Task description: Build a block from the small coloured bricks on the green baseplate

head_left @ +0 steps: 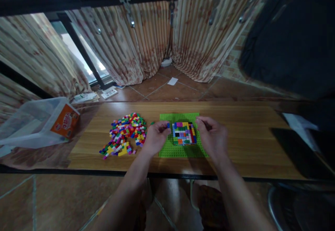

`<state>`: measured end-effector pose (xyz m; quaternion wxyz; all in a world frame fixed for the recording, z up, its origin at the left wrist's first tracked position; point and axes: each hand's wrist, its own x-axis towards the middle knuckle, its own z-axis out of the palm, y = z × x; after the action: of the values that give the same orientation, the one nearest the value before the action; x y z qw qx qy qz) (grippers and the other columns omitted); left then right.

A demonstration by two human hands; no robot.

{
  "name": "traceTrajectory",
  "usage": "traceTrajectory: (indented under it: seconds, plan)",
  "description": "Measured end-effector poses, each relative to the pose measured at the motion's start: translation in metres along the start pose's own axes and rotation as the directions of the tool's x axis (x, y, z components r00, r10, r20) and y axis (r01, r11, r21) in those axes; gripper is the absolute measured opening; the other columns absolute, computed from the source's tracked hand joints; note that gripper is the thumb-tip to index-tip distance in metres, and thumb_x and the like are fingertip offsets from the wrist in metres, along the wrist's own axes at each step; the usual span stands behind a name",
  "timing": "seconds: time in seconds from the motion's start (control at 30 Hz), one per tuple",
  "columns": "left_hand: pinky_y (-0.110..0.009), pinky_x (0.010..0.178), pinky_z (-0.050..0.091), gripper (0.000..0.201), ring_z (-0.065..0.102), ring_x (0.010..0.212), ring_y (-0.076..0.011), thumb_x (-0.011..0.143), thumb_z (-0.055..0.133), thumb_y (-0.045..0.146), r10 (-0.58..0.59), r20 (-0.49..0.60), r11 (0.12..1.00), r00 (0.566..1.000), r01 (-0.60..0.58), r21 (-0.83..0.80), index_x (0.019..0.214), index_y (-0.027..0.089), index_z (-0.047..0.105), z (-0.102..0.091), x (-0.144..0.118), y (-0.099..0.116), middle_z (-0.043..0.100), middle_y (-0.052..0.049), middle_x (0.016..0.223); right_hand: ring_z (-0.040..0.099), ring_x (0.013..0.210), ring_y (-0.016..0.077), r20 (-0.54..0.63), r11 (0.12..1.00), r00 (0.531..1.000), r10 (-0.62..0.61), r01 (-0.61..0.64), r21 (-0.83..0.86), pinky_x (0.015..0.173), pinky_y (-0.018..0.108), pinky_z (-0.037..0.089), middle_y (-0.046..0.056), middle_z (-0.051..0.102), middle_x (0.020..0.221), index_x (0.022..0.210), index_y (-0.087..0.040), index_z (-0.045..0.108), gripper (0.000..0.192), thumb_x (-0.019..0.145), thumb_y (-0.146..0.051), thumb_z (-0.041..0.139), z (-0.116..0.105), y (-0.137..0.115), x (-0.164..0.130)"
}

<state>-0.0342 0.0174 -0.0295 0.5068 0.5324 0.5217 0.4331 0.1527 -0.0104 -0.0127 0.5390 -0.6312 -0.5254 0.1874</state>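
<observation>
— Left hand (156, 137)? 
— Pinched a small blue brick (168, 125) at the left edge of the multicoloured brick block (184, 133) on the green baseplate (180, 150).
— Right hand (213, 136)? 
— Curled beside the block; fingers closed, apparently empty.
— Step? 
— Probably placing; needed stud alignment, then pressing down.
— Spare bricks? 
— Heaped in the loose brick pile (124, 133), left.

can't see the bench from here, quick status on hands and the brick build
Left hand pinching a small blue brick beside the brick block. Right hand at the block's right edge, grip unclear. Block sits on green baseplate; loose brick pile left, apart.
</observation>
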Motion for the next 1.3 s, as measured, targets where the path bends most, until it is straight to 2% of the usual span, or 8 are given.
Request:
traceTrajectory:
  seconds: [0.17, 0.33, 0.63, 0.97, 1.3]
  plan:
    - [-0.023, 0.066, 0.049, 0.02, 0.062, 0.068, -0.0131, 0.077, 0.06, 0.015, 0.041, 0.007, 0.997, 0.999, -0.042, 0.059, 0.094, 0.013, 0.071, 0.006, 0.006, -0.006, 0.071, -0.002, 0.077, 0.068, 0.074, 0.0209, 0.002, 1.0, 1.0, 0.008, -0.008, 0.009, 0.074, 0.037, 0.053, 0.006, 0.075, 0.082, 0.086, -0.02, 0.074, 0.025, 0.085, -0.038, 0.057, -0.002, 0.004, 0.001]
    - [-0.024, 0.068, 0.051, 0.031, 0.064, 0.072, -0.0143, 0.08, 0.061, 0.02, 0.085, -0.012, 0.985, 0.996, -0.082, 0.149, 0.109, 0.014, 0.071, 0.01, 0.01, -0.014, 0.073, -0.006, 0.092, 0.068, 0.074, 0.0208, 0.002, 1.0, 1.0, 0.009, -0.009, 0.017, 0.074, 0.036, 0.053, 0.006, 0.075, 0.083, 0.086, -0.02, 0.075, 0.025, 0.085, -0.038, 0.058, -0.005, 0.005, 0.001]
    - [-0.025, 0.07, 0.052, 0.028, 0.065, 0.073, -0.0159, 0.082, 0.06, 0.022, 0.083, 0.031, 0.964, 0.996, -0.088, 0.253, 0.106, 0.014, 0.073, 0.015, 0.013, -0.014, 0.074, -0.006, 0.088, 0.069, 0.074, 0.0216, -0.005, 1.0, 1.0, 0.025, -0.024, 0.019, 0.074, 0.037, 0.054, 0.007, 0.075, 0.084, 0.087, -0.02, 0.075, 0.027, 0.084, -0.04, 0.058, -0.008, 0.007, 0.002]
    - [-0.024, 0.062, 0.048, 0.026, 0.062, 0.065, -0.0138, 0.08, 0.064, 0.021, 0.092, 0.099, 0.972, 0.991, -0.111, 0.206, 0.104, 0.013, 0.073, 0.01, 0.018, -0.016, 0.071, -0.003, 0.074, 0.068, 0.074, 0.0211, 0.022, 1.0, 1.0, 0.018, -0.018, 0.001, 0.074, 0.037, 0.053, 0.006, 0.075, 0.083, 0.087, -0.02, 0.075, 0.026, 0.085, -0.04, 0.058, -0.008, 0.008, 0.001]
    - [-0.027, 0.063, 0.051, 0.03, 0.064, 0.068, -0.0171, 0.08, 0.066, 0.026, 0.134, 0.182, 0.926, 0.974, -0.188, 0.326, 0.106, 0.014, 0.074, 0.0, 0.028, -0.022, 0.073, -0.004, 0.078, 0.068, 0.071, 0.0215, 0.085, 0.999, 0.996, 0.029, -0.026, -0.032, 0.072, 0.035, 0.052, 0.007, 0.076, 0.082, 0.087, -0.019, 0.075, 0.028, 0.085, -0.041, 0.057, -0.006, 0.005, -0.003]
